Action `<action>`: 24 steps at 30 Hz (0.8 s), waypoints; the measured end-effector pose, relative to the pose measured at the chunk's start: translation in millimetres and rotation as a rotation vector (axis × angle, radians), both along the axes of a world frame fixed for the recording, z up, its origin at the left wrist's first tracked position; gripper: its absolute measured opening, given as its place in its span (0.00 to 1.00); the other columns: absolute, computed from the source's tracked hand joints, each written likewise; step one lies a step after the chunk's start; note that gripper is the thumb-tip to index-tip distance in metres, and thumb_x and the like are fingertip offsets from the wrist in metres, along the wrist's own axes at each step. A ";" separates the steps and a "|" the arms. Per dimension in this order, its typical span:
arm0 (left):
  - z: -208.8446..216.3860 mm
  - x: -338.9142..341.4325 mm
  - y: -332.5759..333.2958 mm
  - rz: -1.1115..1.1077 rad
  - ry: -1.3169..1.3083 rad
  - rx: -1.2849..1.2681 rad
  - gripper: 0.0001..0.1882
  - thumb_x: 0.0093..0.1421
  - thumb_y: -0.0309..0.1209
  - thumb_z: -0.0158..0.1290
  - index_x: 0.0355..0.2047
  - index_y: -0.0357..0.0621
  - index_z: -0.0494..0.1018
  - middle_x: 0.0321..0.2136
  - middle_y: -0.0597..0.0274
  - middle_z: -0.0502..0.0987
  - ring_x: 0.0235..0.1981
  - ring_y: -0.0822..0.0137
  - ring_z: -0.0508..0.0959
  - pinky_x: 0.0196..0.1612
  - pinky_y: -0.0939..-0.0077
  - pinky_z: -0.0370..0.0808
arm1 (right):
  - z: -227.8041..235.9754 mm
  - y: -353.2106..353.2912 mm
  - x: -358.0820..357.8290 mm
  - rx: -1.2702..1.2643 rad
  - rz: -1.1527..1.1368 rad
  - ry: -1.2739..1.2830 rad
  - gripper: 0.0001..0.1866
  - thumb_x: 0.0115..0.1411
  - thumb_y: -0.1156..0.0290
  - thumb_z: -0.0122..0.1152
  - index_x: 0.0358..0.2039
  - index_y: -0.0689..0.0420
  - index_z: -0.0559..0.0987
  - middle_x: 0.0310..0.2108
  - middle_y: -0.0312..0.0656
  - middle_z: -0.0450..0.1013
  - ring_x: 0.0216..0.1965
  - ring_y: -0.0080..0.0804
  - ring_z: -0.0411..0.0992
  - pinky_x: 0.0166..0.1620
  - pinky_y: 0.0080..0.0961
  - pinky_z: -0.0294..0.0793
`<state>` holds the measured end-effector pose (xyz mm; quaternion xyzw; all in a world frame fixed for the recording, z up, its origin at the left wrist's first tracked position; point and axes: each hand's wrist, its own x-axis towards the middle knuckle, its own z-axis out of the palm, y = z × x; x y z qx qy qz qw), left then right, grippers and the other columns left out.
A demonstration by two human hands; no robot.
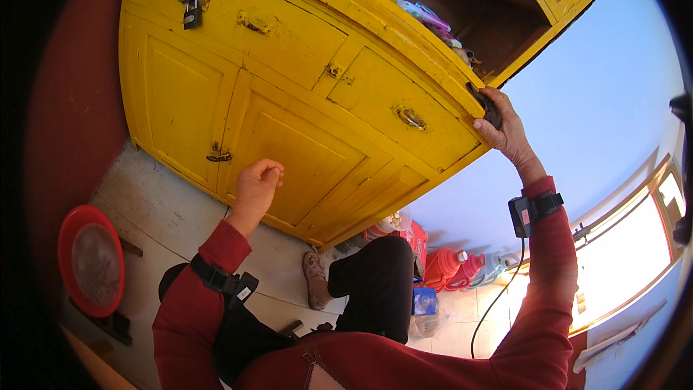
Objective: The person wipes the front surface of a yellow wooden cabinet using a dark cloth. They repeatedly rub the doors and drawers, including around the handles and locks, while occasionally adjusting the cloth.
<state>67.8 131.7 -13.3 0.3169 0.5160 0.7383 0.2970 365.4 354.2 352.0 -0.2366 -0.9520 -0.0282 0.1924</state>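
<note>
A yellow wooden cabinet (281,119) with drawers and doors fills the upper part of the view. At its right end, my right hand (507,128) is closed round a dark cloth (485,105), pressing it on the corner of the top ledge. The palm side of that hand and part of the cloth are hidden. My left hand (258,186) hovers in front of the lower middle door, apart from it, with its fingers curled in and nothing visible in them. A black padlock (192,13) hangs from the hasp of an upper left drawer.
A red basin (91,261) of cloudy water stands at the lower left on a dark support. Red and pink jugs (443,266) line the wall beyond my knee, near a blue box (424,301). Small items (433,20) lie on the cabinet's open shelf.
</note>
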 end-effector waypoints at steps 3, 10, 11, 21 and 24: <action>-0.5 1.1 1.9 0.033 0.000 0.033 0.06 0.69 0.22 0.50 0.38 0.35 0.78 0.31 0.65 0.79 0.30 0.74 0.78 0.37 0.80 0.77 | -1.9 -0.6 -0.3 0.006 0.005 0.011 0.50 0.54 0.28 0.64 0.63 0.58 0.71 0.61 0.51 0.65 0.64 0.49 0.66 0.68 0.33 0.67; 0.4 4.4 4.7 0.047 -0.013 0.028 0.06 0.68 0.22 0.51 0.37 0.36 0.78 0.30 0.65 0.79 0.29 0.74 0.79 0.35 0.80 0.76 | -6.5 -5.2 -6.1 0.026 0.031 0.042 0.45 0.56 0.36 0.68 0.63 0.57 0.71 0.64 0.50 0.64 0.66 0.49 0.64 0.70 0.34 0.63; 0.9 4.7 4.7 0.032 0.010 0.006 0.07 0.68 0.22 0.50 0.38 0.35 0.78 0.31 0.65 0.79 0.30 0.74 0.79 0.36 0.80 0.76 | -6.9 -7.3 -9.9 0.040 0.044 0.035 0.44 0.57 0.37 0.68 0.63 0.56 0.71 0.65 0.50 0.63 0.66 0.49 0.64 0.70 0.35 0.64; 6.3 15.1 9.0 0.009 0.011 0.020 0.07 0.70 0.24 0.49 0.39 0.35 0.78 0.34 0.64 0.79 0.32 0.73 0.79 0.38 0.79 0.77 | -4.4 -39.5 -129.0 0.357 0.264 -0.073 0.36 0.61 0.52 0.71 0.62 0.60 0.70 0.62 0.56 0.65 0.62 0.56 0.66 0.66 0.38 0.66; 5.3 18.7 11.4 0.034 0.001 0.051 0.07 0.68 0.24 0.50 0.38 0.35 0.78 0.31 0.62 0.80 0.29 0.71 0.79 0.36 0.77 0.77 | -5.6 -43.8 -174.8 0.408 0.356 -0.063 0.37 0.60 0.49 0.70 0.61 0.60 0.70 0.60 0.57 0.67 0.60 0.57 0.68 0.63 0.40 0.68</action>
